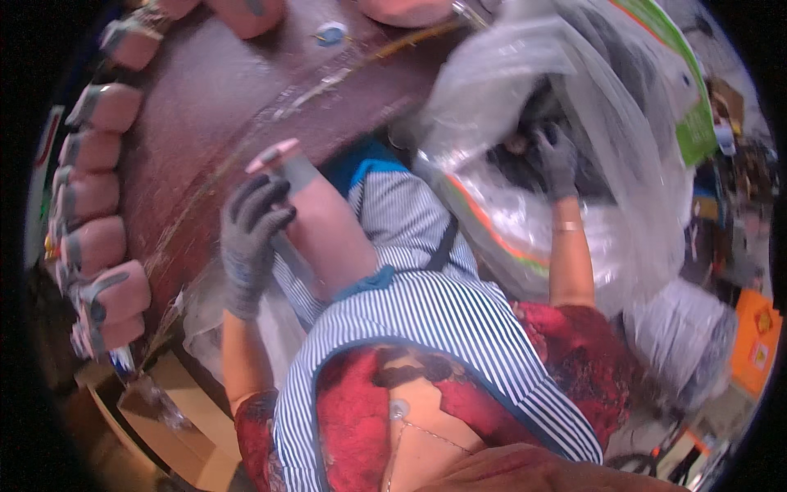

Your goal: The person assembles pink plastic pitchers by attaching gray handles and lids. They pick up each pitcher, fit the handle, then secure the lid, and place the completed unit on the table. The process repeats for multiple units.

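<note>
A pink bottle-shaped vessel (329, 225) with a grey neck and a pink rim leans in my lap against the striped apron. My left hand (250, 225), in a grey glove, has its fingers bent against the vessel's left side, just below the neck. Over on the right, my right hand (559, 160), also gloved in grey, reaches into a big clear plastic bag (492, 90). Its fingers are drawn together among dark, soft-looking contents (592, 176). What they grip there is blurred and partly hidden.
A dark red table (221, 107) spreads ahead and to the left. Several pink pieces with grey parts (94, 195) line its left edge. An open cardboard box (184, 410) stands at lower left. At the right are a wrapped bundle (684, 340) and an orange panel (754, 340).
</note>
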`<move>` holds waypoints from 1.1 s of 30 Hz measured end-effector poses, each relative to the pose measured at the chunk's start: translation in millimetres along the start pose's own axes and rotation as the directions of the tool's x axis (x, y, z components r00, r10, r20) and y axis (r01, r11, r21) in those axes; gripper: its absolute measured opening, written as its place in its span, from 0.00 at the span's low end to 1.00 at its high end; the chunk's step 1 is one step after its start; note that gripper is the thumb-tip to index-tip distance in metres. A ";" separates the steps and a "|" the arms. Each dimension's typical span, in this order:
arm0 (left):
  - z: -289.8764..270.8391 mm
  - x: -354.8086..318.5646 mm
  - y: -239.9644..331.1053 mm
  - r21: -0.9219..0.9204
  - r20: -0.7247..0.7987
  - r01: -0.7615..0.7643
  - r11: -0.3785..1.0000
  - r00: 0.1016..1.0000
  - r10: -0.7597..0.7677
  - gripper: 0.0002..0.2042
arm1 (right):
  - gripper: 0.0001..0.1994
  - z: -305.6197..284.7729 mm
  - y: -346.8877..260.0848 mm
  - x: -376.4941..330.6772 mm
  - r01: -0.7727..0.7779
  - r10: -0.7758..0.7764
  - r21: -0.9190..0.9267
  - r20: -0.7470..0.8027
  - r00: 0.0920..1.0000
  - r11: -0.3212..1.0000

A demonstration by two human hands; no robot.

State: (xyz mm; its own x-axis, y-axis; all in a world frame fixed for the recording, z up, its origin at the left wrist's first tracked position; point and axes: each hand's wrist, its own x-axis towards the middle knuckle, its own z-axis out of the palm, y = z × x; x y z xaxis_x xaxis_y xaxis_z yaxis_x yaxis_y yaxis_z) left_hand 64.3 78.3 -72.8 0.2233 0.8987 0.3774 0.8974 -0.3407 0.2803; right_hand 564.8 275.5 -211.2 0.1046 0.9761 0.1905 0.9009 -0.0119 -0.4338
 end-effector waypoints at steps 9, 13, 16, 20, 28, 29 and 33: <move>2.1 -23.4 30.3 -0.142 -0.246 0.159 0.977 0.951 -0.190 0.12 | 0.18 37.5 -274.7 76.1 0.735 -0.749 0.339 -0.118 0.652 0.587; -1.5 -31.3 26.6 -0.182 -0.233 0.191 0.965 0.945 -0.231 0.14 | 0.18 128.4 -343.1 113.8 0.752 -0.750 -0.039 -0.124 0.650 0.658; 18.5 -47.7 3.8 -0.210 -0.248 0.192 0.959 0.938 -0.242 0.17 | 0.14 172.5 -353.6 122.4 0.687 -0.698 -0.151 -0.026 0.716 0.711; 5.8 -56.8 15.8 -0.252 -0.274 0.199 0.947 0.924 -0.267 0.19 | 0.10 145.4 -339.7 117.1 0.867 -0.864 -0.082 -0.178 0.472 0.491; 2.3 -54.8 7.7 -0.280 -0.312 0.137 0.950 0.923 -0.225 0.22 | 0.14 62.9 -295.1 37.0 0.602 -0.757 0.590 0.022 0.653 0.537; 2.3 -55.9 2.8 -0.260 -0.321 0.083 0.962 0.932 -0.167 0.24 | 0.13 60.8 -293.7 30.8 0.268 -0.624 0.805 0.155 0.766 0.529; 33.1 -66.5 23.5 -0.744 -0.366 0.259 0.616 0.613 -0.700 0.33 | 0.12 23.5 -311.5 -6.3 -0.014 -0.635 0.881 0.351 0.689 0.472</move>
State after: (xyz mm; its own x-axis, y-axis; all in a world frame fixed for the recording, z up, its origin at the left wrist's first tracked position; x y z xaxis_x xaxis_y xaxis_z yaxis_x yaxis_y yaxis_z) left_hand 83.1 19.7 -120.5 -0.6307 0.6885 0.3581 0.3275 -0.1822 0.9271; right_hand 273.6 278.2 -98.0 -0.6473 0.7560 0.0977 0.0529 0.1724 -0.9836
